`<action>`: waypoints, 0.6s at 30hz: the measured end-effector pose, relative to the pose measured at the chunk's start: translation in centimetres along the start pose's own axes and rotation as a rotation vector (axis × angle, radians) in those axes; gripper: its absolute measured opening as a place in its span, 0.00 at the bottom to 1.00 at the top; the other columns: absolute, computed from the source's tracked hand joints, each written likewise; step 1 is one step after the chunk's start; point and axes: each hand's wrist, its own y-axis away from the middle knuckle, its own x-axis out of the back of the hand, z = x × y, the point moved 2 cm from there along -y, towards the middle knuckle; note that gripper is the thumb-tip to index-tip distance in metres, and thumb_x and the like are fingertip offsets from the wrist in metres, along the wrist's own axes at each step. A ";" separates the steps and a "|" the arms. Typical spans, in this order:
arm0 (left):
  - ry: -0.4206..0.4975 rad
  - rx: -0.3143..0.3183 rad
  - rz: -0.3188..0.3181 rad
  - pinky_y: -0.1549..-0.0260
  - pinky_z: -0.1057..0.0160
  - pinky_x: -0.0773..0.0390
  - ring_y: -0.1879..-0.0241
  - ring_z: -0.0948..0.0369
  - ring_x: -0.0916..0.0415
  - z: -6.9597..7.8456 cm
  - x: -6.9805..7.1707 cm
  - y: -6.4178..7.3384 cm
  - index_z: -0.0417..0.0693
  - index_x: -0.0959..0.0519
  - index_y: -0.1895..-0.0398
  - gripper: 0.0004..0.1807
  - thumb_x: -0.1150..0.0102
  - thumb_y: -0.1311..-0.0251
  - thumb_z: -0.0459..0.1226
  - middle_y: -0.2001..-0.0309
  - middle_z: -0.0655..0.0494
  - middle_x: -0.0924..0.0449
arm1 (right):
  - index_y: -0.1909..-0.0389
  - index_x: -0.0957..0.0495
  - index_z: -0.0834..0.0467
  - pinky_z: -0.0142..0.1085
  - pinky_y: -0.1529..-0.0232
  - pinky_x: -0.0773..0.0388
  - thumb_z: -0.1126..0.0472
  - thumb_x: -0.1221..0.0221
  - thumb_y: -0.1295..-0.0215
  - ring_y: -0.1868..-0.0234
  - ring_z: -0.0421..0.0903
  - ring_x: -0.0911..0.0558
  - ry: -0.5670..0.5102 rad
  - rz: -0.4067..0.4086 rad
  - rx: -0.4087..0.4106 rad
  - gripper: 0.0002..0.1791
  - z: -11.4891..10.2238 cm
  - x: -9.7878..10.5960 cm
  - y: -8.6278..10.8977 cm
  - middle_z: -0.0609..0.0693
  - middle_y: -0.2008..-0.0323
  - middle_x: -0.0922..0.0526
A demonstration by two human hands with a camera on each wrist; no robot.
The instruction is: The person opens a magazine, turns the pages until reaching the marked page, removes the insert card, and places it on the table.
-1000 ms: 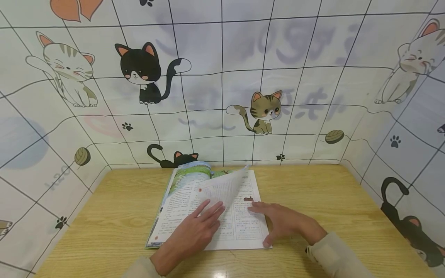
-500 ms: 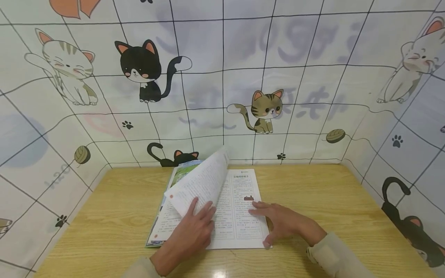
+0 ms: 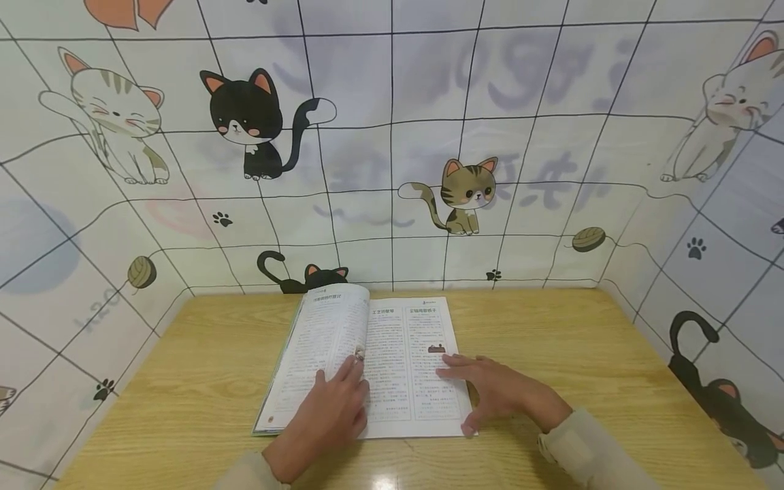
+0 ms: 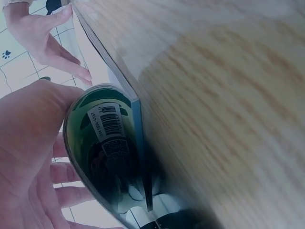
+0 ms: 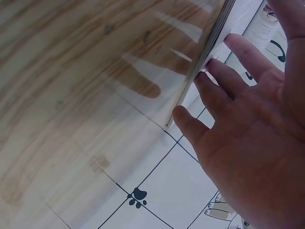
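Note:
An open magazine (image 3: 386, 374) with printed text columns lies on the wooden table. Its left-hand page (image 3: 327, 327) bulges up near the spine. My left hand (image 3: 331, 412) rests on that page beside the spine, fingers stretched forward. In the left wrist view the green back cover (image 4: 102, 119) curves up from the table, with a barcode label (image 4: 107, 121) on it. My right hand (image 3: 499, 391) lies at the right page's outer edge, fingers spread and their tips touching the paper; the right wrist view shows these fingertips (image 5: 181, 114) along the edge.
The pale wooden table (image 3: 551, 327) extends around the magazine on both sides. Behind it rises a white wall covering (image 3: 367, 156) with grid lines and cartoon cats, and side panels of the same print flank the table.
The lifted page has swung from right to left and now lies on the left side, under my left hand. That hand shifted slightly left and down. My right hand stayed in place.

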 end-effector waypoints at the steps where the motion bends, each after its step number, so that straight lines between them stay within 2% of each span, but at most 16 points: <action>1: 0.021 0.007 -0.009 0.56 0.34 0.23 0.34 0.48 0.32 0.0 -0.1 0.0 0.42 0.19 0.59 0.16 0.39 0.42 0.45 0.38 0.43 0.26 | 0.30 0.30 0.56 0.63 0.32 0.45 0.42 0.22 0.66 0.29 0.65 0.37 0.000 0.001 0.000 0.56 0.0 0.0 0.0 0.59 0.27 0.37; 6: 0.073 0.023 -0.021 0.57 0.36 0.22 0.34 0.48 0.33 -0.2 -0.3 0.0 0.41 0.19 0.57 0.17 0.39 0.42 0.44 0.38 0.43 0.27 | 0.31 0.29 0.54 0.62 0.33 0.42 0.43 0.21 0.66 0.30 0.66 0.36 0.000 0.002 -0.015 0.55 -0.1 -0.1 -0.2 0.58 0.27 0.36; 11: 0.075 0.011 0.010 0.61 0.39 0.20 0.35 0.47 0.31 -0.2 -0.4 0.1 0.41 0.19 0.58 0.16 0.39 0.43 0.44 0.39 0.43 0.26 | 0.31 0.29 0.53 0.60 0.35 0.36 0.43 0.21 0.66 0.30 0.66 0.36 -0.004 -0.004 -0.033 0.55 0.1 -0.1 -0.3 0.57 0.27 0.36; 18: 0.072 0.003 0.003 0.62 0.40 0.19 0.35 0.48 0.31 -0.4 -0.6 0.0 0.42 0.18 0.56 0.18 0.39 0.42 0.45 0.38 0.43 0.26 | 0.31 0.28 0.54 0.59 0.36 0.35 0.43 0.21 0.65 0.31 0.65 0.35 -0.002 -0.004 -0.028 0.54 0.2 -0.1 -0.3 0.58 0.28 0.36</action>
